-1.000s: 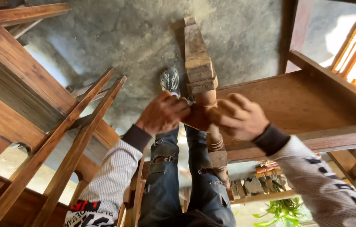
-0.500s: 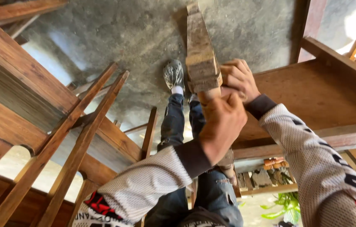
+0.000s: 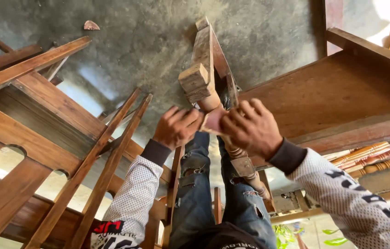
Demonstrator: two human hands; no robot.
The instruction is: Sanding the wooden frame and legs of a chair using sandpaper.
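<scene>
Hands meet in the middle, both wrapped around a strip of pinkish sandpaper [image 3: 214, 121] that bends around a turned wooden leg [image 3: 213, 101]. The left hand [image 3: 176, 127] pinches one end with curled fingers, and the right hand [image 3: 250, 128] grips the other end. The leg stands tilted between the person's knees, above the grey floor [image 3: 149, 41]. Brown wooden furniture [image 3: 33, 124] stands on the left and a wooden bench [image 3: 342, 101] on the right.

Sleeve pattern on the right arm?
White with small dark dots and bold black markings, dark cuff: right sleeve, clearest in the head view.
</scene>
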